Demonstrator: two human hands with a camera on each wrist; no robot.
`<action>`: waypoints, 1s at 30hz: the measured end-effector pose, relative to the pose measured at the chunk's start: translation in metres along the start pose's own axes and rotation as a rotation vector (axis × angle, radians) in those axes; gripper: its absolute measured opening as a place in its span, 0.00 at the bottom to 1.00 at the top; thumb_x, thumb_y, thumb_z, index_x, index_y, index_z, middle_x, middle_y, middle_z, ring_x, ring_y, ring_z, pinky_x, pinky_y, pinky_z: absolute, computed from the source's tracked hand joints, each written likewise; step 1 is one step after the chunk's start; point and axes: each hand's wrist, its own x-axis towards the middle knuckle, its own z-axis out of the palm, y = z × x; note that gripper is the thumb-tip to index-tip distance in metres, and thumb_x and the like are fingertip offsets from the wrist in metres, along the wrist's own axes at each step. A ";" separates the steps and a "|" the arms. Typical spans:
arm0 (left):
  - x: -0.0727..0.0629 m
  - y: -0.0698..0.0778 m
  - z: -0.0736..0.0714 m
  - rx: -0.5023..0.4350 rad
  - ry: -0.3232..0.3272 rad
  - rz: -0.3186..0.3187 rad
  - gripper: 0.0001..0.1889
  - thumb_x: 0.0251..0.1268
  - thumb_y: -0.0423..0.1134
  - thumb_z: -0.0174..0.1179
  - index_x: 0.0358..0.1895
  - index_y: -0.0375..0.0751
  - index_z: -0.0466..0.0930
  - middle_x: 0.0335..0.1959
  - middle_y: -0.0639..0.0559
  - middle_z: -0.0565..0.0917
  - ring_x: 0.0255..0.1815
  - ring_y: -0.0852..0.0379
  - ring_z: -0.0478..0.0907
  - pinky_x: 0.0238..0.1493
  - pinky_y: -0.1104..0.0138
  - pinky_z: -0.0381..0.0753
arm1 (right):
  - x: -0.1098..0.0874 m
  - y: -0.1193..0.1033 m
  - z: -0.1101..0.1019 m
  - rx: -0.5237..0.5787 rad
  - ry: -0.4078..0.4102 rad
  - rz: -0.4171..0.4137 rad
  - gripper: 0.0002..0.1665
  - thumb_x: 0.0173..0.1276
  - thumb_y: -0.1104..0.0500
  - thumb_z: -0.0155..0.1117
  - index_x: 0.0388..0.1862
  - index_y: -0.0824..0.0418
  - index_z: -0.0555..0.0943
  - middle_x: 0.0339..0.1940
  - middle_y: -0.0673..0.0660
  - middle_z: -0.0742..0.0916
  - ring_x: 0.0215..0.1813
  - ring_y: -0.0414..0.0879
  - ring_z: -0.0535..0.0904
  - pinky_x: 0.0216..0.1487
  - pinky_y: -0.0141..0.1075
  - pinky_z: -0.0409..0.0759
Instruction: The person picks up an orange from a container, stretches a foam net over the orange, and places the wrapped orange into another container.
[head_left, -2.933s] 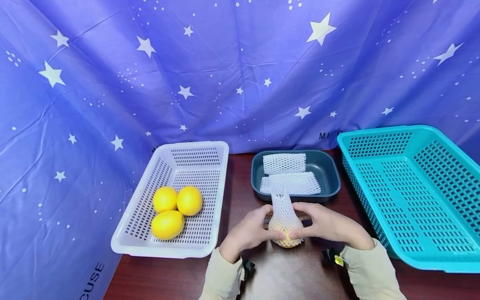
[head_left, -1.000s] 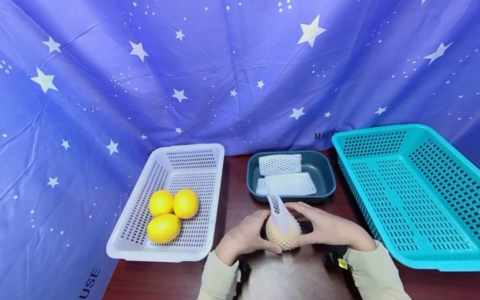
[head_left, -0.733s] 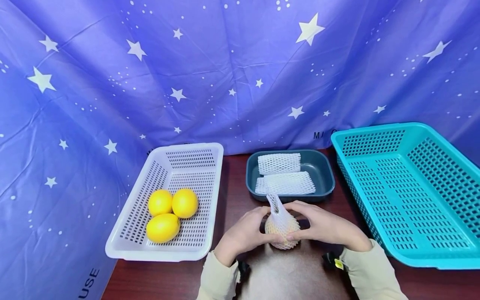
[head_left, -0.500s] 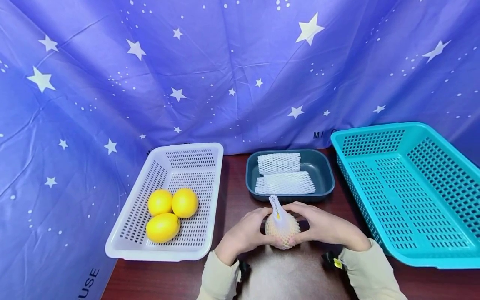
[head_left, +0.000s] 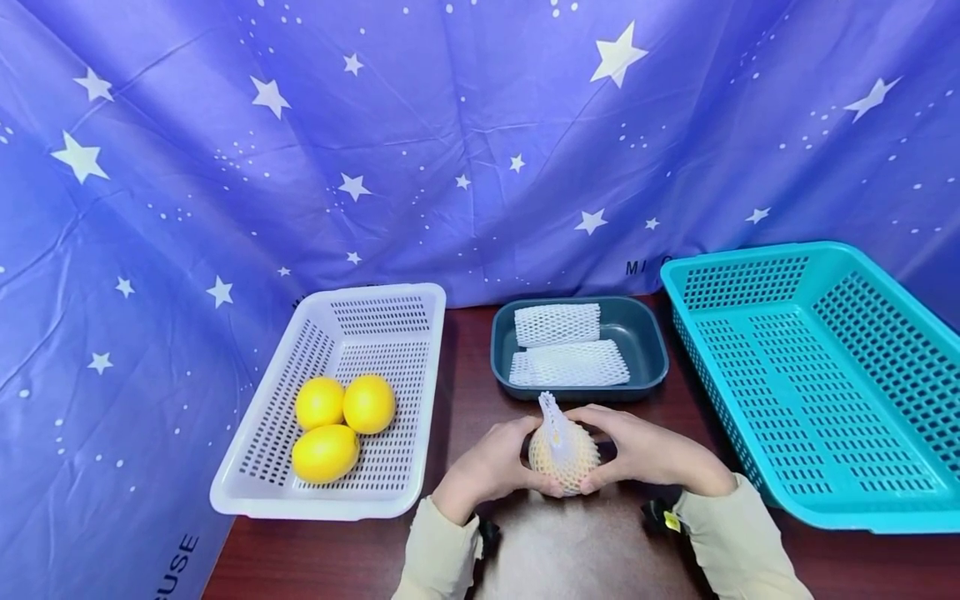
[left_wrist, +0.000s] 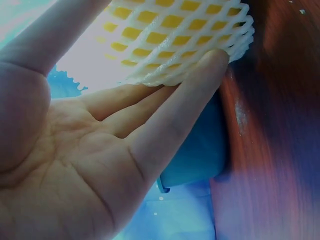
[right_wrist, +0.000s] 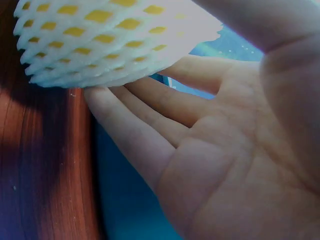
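Observation:
A yellow fruit in a white foam fruit net [head_left: 566, 458] stands on the table between the two hands, the net's narrow free end sticking up. From the left side, the left hand [head_left: 495, 467] holds it with the thumb in front and the fingers behind. The right hand [head_left: 637, 450] holds the opposite side the same way. In the left wrist view, yellow skin shows through the mesh of the net [left_wrist: 175, 35], with fingertips touching its edge. The right wrist view shows the fingers under the net [right_wrist: 95, 45]. The fruit's far side is hidden in the head view.
A white basket [head_left: 431, 400] at left holds three yellow fruits [head_left: 326, 454]. Behind the hands, a dark tray [head_left: 648, 358] contains two flat white foam nets [head_left: 558, 323]. A turquoise basket [head_left: 795, 400] stands at right. A starry blue curtain [head_left: 420, 125] hangs behind the table.
The net sits lower over the fruit, its upright free end now shorter and narrower than 2.9 s ago. Both hands stay around the fruit with small finger shifts. The head view has shifted slightly.

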 end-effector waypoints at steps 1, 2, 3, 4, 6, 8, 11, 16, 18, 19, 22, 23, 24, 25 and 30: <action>0.000 -0.001 0.000 0.001 -0.001 -0.002 0.37 0.42 0.46 0.81 0.60 0.42 0.77 0.48 0.55 0.84 0.48 0.64 0.79 0.55 0.71 0.76 | 0.000 0.001 0.000 0.006 -0.001 -0.002 0.48 0.53 0.41 0.77 0.67 0.62 0.72 0.64 0.59 0.79 0.63 0.52 0.75 0.61 0.45 0.77; 0.000 -0.001 0.000 0.003 -0.002 -0.002 0.37 0.42 0.47 0.81 0.59 0.42 0.77 0.48 0.55 0.85 0.48 0.64 0.79 0.55 0.71 0.76 | 0.001 0.001 0.000 0.016 -0.005 -0.002 0.48 0.53 0.41 0.78 0.67 0.63 0.71 0.64 0.59 0.79 0.63 0.52 0.75 0.60 0.45 0.78; 0.000 -0.002 0.000 0.005 -0.004 0.001 0.37 0.42 0.47 0.81 0.59 0.42 0.77 0.48 0.55 0.84 0.48 0.65 0.79 0.55 0.71 0.76 | 0.001 0.001 0.000 0.018 -0.007 0.000 0.48 0.53 0.42 0.78 0.67 0.63 0.71 0.64 0.59 0.79 0.63 0.52 0.75 0.60 0.45 0.78; 0.000 -0.002 -0.001 0.010 -0.006 0.006 0.37 0.42 0.47 0.81 0.59 0.42 0.77 0.48 0.55 0.84 0.49 0.65 0.78 0.55 0.71 0.76 | 0.001 0.001 0.000 0.019 -0.008 0.000 0.49 0.53 0.41 0.78 0.68 0.64 0.70 0.64 0.60 0.79 0.62 0.52 0.75 0.60 0.45 0.79; -0.001 -0.003 -0.002 0.014 -0.007 0.019 0.37 0.43 0.48 0.81 0.59 0.42 0.77 0.49 0.55 0.84 0.50 0.64 0.78 0.56 0.71 0.76 | 0.000 0.000 0.000 0.028 -0.008 0.006 0.52 0.53 0.41 0.77 0.69 0.65 0.68 0.65 0.61 0.78 0.62 0.53 0.76 0.60 0.46 0.79; -0.003 -0.002 -0.004 0.013 0.001 0.029 0.38 0.44 0.49 0.80 0.61 0.42 0.76 0.53 0.54 0.84 0.54 0.63 0.78 0.59 0.70 0.75 | 0.000 -0.002 -0.001 0.058 -0.002 0.008 0.53 0.55 0.41 0.77 0.71 0.66 0.65 0.65 0.62 0.77 0.62 0.55 0.76 0.60 0.47 0.79; -0.006 0.001 -0.007 0.016 0.031 0.029 0.41 0.44 0.52 0.79 0.64 0.41 0.75 0.58 0.52 0.82 0.58 0.59 0.78 0.61 0.68 0.75 | -0.001 -0.006 -0.003 0.109 0.014 0.024 0.54 0.57 0.41 0.75 0.73 0.66 0.62 0.65 0.62 0.77 0.63 0.57 0.77 0.61 0.48 0.78; -0.009 0.006 -0.010 -0.006 0.075 0.039 0.41 0.46 0.52 0.79 0.65 0.41 0.74 0.57 0.51 0.83 0.56 0.58 0.80 0.59 0.69 0.76 | -0.001 -0.013 -0.003 0.072 0.039 0.017 0.46 0.61 0.39 0.71 0.70 0.62 0.68 0.66 0.58 0.78 0.63 0.55 0.78 0.61 0.48 0.79; -0.009 0.008 -0.010 -0.014 0.079 0.057 0.38 0.47 0.50 0.78 0.63 0.41 0.76 0.53 0.53 0.84 0.53 0.61 0.80 0.56 0.70 0.77 | 0.000 -0.015 -0.003 0.019 0.047 0.011 0.43 0.62 0.38 0.69 0.68 0.60 0.71 0.64 0.56 0.79 0.63 0.53 0.77 0.61 0.49 0.78; -0.009 0.009 -0.010 -0.009 0.079 0.061 0.37 0.47 0.49 0.78 0.62 0.41 0.77 0.52 0.53 0.85 0.51 0.62 0.80 0.55 0.71 0.77 | 0.000 -0.016 -0.003 -0.006 0.049 0.013 0.42 0.62 0.38 0.69 0.67 0.60 0.73 0.64 0.55 0.80 0.64 0.53 0.77 0.61 0.49 0.78; -0.007 0.009 -0.008 0.007 0.071 0.077 0.35 0.47 0.49 0.78 0.60 0.42 0.78 0.49 0.55 0.85 0.48 0.65 0.79 0.53 0.72 0.77 | -0.001 -0.018 -0.004 -0.044 0.040 0.027 0.41 0.61 0.37 0.70 0.67 0.59 0.74 0.63 0.54 0.80 0.64 0.53 0.76 0.60 0.50 0.78; -0.007 0.008 -0.008 0.014 0.068 0.080 0.35 0.47 0.49 0.79 0.60 0.42 0.78 0.49 0.55 0.85 0.48 0.65 0.79 0.53 0.73 0.77 | -0.001 -0.018 -0.004 -0.044 0.036 0.035 0.42 0.61 0.38 0.70 0.67 0.60 0.74 0.63 0.55 0.80 0.63 0.53 0.76 0.60 0.50 0.78; -0.007 0.008 -0.008 0.019 0.064 0.080 0.35 0.46 0.49 0.79 0.60 0.42 0.78 0.50 0.56 0.84 0.49 0.65 0.79 0.54 0.73 0.77 | -0.001 -0.018 -0.004 -0.048 0.031 0.036 0.42 0.61 0.38 0.71 0.67 0.60 0.73 0.63 0.56 0.80 0.63 0.53 0.76 0.60 0.50 0.78; -0.006 0.008 -0.007 0.020 0.060 0.078 0.36 0.46 0.49 0.79 0.60 0.42 0.78 0.51 0.55 0.84 0.50 0.65 0.79 0.55 0.72 0.76 | -0.001 -0.018 -0.005 -0.048 0.027 0.034 0.43 0.60 0.39 0.72 0.67 0.60 0.73 0.63 0.56 0.80 0.63 0.53 0.77 0.59 0.49 0.78; -0.005 0.006 -0.007 0.017 0.044 0.071 0.37 0.46 0.45 0.80 0.62 0.42 0.76 0.54 0.53 0.83 0.54 0.63 0.79 0.57 0.72 0.76 | -0.001 -0.015 -0.003 -0.070 0.031 0.008 0.43 0.58 0.44 0.75 0.68 0.60 0.72 0.62 0.55 0.80 0.61 0.50 0.77 0.59 0.46 0.78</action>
